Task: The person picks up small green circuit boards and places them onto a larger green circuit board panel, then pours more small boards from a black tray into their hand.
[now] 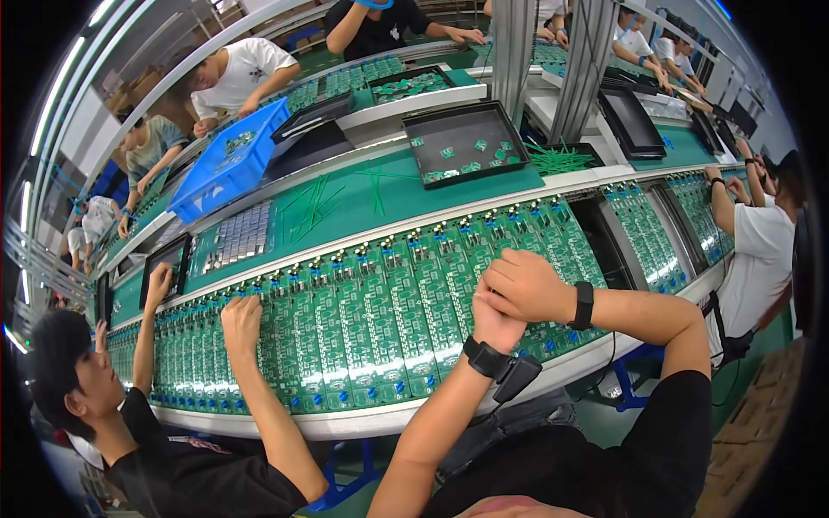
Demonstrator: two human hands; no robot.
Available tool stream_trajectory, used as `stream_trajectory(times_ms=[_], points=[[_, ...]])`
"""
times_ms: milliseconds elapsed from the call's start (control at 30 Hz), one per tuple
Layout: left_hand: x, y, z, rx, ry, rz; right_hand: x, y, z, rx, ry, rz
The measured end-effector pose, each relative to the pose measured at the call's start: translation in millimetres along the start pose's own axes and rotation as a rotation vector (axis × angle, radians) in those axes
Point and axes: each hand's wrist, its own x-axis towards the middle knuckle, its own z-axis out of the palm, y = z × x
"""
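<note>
Over the row of green circuit boards [363, 328], my two hands meet, one laid across the other. My right hand [528, 285] lies on top, its fingers curled over my left hand [495, 326]. The fingers of my left hand are mostly covered, so their pose is hidden. A black band [584, 306] circles my right wrist. On my left wrist sits a black strap [486, 356] with a small dark box [518, 378] attached. Below the hands, the boards stand side by side, with blue parts along their near ends and metal-topped parts along their far ends.
A co-worker's hand [242, 324] is over the boards to my left. Beyond the boards lie a black tray [466, 173] with small boards, green strips [315, 207] and a blue bin [187, 207]. Metal posts [583, 73] rise behind. Other people work across the line and to my right.
</note>
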Motion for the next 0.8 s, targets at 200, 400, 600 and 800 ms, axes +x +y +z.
stream_trajectory(times_ms=[200,400,600,800], points=[[4,1,-5,-0.034,-0.076,0.032,1,-5,-7,-0.065,0.004,-0.014],[-2,2,2,0.062,0.034,0.027,2,-6,-13,-0.023,0.005,-0.039],[0,-2,10,0.217,0.228,0.073,3,-5,-31,0.166,-0.012,0.072],[-1,3,26,0.05,0.22,0.093,-21,0,-56,0.238,-0.003,0.301]])
